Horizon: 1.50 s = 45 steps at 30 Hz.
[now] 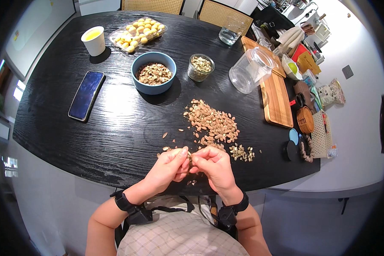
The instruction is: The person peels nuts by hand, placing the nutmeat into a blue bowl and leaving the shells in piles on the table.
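Observation:
Close together at the near edge of the table, my left hand [170, 167] and my right hand [213, 167] are both closed in a pinch. Between their fingertips is a small greenish-brown seed [190, 158], mostly covered by the fingers. Just beyond them spreads a pile of brown almond-like nuts [213, 123]. A smaller heap of pale green seeds [242, 152] lies to its right. Loose bits and shell pieces [193, 182] are scattered around and under my hands. Farther off stand a blue bowl [153, 89] of brown shell-like flakes and a glass jar [198, 77] partly filled with greenish kernels.
A phone [86, 96] lies at left, with a paper cup [94, 41] and a clear tray [137, 34] of yellow balls behind. At right are an open clear jar [249, 72], a water glass [230, 34], wooden boards [277, 98] and a black lid [289, 150].

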Motion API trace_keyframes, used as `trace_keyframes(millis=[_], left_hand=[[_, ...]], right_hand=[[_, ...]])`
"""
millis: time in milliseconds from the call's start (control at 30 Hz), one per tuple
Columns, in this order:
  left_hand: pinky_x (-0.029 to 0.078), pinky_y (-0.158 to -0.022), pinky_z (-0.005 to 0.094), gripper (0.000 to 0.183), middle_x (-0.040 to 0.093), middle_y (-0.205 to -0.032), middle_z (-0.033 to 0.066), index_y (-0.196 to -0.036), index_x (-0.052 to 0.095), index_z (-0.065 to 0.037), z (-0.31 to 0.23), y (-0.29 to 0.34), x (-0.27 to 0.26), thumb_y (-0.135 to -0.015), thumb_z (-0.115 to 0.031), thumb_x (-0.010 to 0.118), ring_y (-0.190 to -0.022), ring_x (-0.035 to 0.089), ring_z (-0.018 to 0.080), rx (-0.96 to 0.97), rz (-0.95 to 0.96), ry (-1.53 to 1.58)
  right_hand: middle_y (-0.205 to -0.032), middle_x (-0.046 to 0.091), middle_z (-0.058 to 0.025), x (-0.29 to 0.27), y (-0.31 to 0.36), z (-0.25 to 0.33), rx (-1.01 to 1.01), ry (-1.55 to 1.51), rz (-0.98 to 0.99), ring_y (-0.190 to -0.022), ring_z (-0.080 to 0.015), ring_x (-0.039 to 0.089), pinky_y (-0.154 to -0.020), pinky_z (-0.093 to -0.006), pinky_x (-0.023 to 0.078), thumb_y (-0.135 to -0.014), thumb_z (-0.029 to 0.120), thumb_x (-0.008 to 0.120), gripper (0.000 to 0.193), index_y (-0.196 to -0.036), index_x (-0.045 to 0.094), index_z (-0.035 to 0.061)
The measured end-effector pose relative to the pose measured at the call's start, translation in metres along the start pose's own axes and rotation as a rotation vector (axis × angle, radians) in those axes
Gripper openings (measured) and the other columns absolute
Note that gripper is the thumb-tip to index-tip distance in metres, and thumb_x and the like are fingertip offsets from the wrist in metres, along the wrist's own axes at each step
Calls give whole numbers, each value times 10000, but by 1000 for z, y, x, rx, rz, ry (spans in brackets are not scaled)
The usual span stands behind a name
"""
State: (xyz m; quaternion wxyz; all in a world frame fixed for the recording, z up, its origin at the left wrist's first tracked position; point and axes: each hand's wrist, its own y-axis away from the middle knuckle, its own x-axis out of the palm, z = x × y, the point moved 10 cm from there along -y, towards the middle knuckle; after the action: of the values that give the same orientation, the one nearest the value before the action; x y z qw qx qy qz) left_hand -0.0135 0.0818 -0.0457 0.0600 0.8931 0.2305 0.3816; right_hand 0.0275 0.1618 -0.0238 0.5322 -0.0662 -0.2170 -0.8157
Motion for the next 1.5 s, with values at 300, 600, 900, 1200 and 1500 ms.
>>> trace_keyframes(millis=[300,600,900,1200,1500], left_hand=[[178,-433,222,404,282,-580,-62,-694,380,-116,0,2,6,-1019,-355,384,-487,209,54,-26,52,52],[175,-440,213,394,296,-597,-71,-704,398,-130,4,7,11,-1004,-383,418,-492,214,47,-102,97,60],[228,-443,218,393,330,-574,-61,-684,411,-102,-17,6,-9,-1018,-309,410,-500,261,43,220,-113,-417],[364,-508,286,290,477,-593,57,-756,499,13,-43,15,6,-990,-155,465,-549,428,103,409,-225,-804],[453,-539,215,124,577,-820,36,-909,587,33,-40,13,4,-948,-71,532,-642,540,75,407,-197,-534]], right_hand=[[-890,677,-113,5,3,8,1,40,44,-727,-142,662,-649,-240,568,-872,32,629,137,-980,668,-42],[-856,668,-134,5,2,2,33,-37,99,-721,-159,662,-651,-262,575,-859,-7,621,81,-910,654,-60],[-944,606,-79,6,8,22,-221,320,-39,-770,-103,609,-683,-230,550,-831,-62,640,110,-940,651,-58],[-904,590,-67,6,11,21,-234,360,-58,-752,-96,601,-633,-220,538,-852,-36,630,51,-897,643,-58],[-893,591,-62,-5,14,24,-236,358,-76,-745,-90,595,-614,-212,523,-865,-24,619,46,-901,635,-49]])
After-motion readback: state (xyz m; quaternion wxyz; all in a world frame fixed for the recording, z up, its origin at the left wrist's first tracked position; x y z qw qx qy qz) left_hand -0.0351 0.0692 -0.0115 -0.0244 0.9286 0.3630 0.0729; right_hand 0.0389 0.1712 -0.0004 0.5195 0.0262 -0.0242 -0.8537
